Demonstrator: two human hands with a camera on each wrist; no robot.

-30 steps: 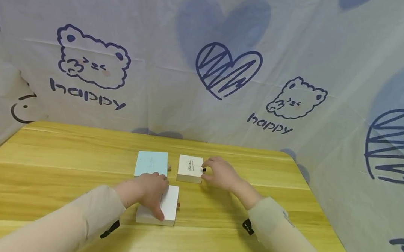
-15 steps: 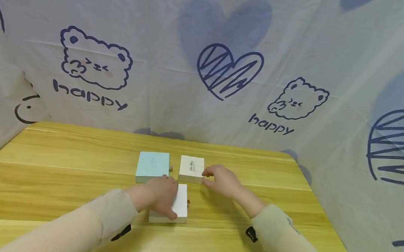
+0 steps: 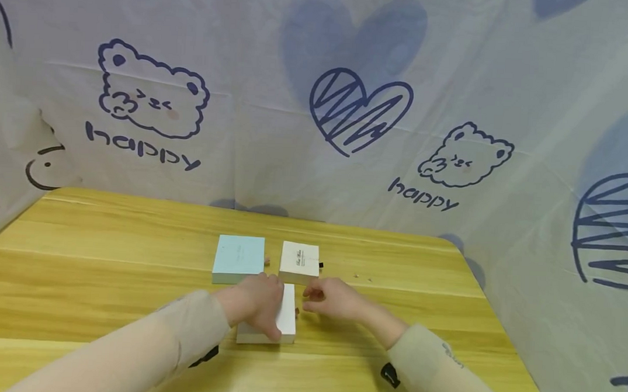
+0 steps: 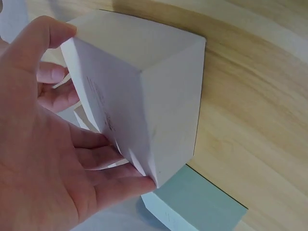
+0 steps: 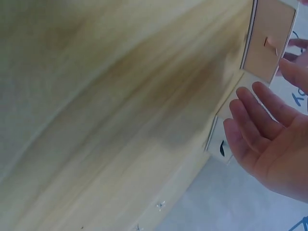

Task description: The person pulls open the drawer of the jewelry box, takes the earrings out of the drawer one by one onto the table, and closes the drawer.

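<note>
My left hand [image 3: 259, 305] lies over a white box [image 3: 286, 314], thumb at its near edge and fingers at the far side. The left wrist view shows the thumb and fingertips gripping the white box [image 4: 168, 96]. My right hand [image 3: 336, 299] is just right of that box's small brown tab [image 3: 296, 313], fingers bent loosely and holding nothing. In the right wrist view the right hand [image 5: 274, 139] is near the box's pinkish end [image 5: 270, 41] with its ribbon loop. Behind stands a cream box [image 3: 299, 259] with a black tab.
A light blue box [image 3: 239, 256] with a tab on its right side lies left of the cream box. Two tiny shiny bits [image 3: 356, 275] lie on the wooden table [image 3: 106, 257] right of the cream box. A patterned cloth [image 3: 275, 130] hangs behind the table.
My left hand has shifted the white box rightward. The right hand has left the cream box's tab and come nearer, beside the white box. The two shiny bits now show.
</note>
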